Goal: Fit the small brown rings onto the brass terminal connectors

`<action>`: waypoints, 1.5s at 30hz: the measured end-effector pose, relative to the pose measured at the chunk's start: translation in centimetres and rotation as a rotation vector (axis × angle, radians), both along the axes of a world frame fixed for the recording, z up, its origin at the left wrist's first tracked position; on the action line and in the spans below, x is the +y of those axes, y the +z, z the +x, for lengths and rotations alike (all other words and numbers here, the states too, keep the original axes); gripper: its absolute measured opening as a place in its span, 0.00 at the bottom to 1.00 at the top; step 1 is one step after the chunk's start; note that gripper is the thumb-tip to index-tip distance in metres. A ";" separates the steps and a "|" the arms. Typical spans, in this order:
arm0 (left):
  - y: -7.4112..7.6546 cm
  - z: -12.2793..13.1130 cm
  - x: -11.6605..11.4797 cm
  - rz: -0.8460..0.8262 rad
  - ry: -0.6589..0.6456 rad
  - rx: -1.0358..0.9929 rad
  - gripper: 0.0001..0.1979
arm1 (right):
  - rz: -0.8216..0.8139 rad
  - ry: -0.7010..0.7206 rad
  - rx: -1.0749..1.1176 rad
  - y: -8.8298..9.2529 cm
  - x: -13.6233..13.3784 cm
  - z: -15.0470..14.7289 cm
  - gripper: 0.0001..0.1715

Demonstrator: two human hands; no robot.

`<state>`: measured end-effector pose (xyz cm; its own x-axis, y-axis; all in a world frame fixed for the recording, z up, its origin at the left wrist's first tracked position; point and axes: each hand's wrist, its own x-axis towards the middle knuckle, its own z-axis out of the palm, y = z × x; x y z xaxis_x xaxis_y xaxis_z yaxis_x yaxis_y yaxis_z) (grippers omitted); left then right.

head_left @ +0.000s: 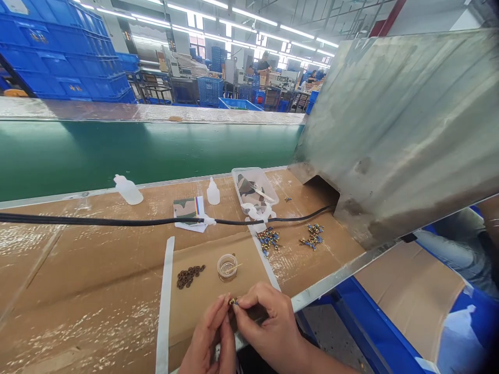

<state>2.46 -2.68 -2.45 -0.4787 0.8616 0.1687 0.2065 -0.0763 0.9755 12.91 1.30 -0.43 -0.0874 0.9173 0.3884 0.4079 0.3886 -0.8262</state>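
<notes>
Close to the front edge of the bench, my left hand [212,332] and my right hand [268,322] meet fingertip to fingertip. Between them they pinch a tiny yellow-and-blue piece [233,302]; its exact kind is too small to make out. Just beyond my fingers stands a small round clear cup [227,266] with a thin pale stick leaning in it. A cluster of small dark brown round pieces [189,276] lies to the left of the cup. Two groups of similar small blue-and-yellow pieces, a nearer pile [268,239] and a further-right pile [313,237], lie on the right.
Black cables [117,222] cross the bench. Behind them are a white squeeze bottle [213,192], another bottle [128,190], a camouflage-patterned packet [185,209] and a clear plastic tub [236,188]. A large metal housing [397,135] blocks the right. A green conveyor belt [156,150] runs behind.
</notes>
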 end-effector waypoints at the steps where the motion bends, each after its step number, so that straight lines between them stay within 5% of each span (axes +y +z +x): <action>1: -0.2 0.0 0.0 0.010 0.008 0.041 0.12 | 0.001 -0.005 -0.004 0.0 0.0 0.0 0.07; 4: -0.3 -0.1 0.0 -0.003 0.019 0.054 0.12 | 0.013 -0.010 0.001 -0.3 -0.1 -0.1 0.08; 11: 0.9 -0.4 0.3 -0.140 -0.013 -0.326 0.16 | 0.052 0.032 0.056 -1.0 -0.3 -0.2 0.07; 17: 1.4 -1.5 0.7 -0.196 -0.100 -0.438 0.18 | 0.044 0.040 0.065 -1.1 -0.3 -0.3 0.08; 34: 0.4 -2.8 0.8 -0.253 -0.204 -0.393 0.18 | 0.038 0.037 0.070 -1.5 -0.3 -0.5 0.07; 45: 0.0 -2.4 0.9 -0.225 -0.193 -0.406 0.20 | -0.146 0.020 0.136 -1.0 -0.1 -0.5 0.05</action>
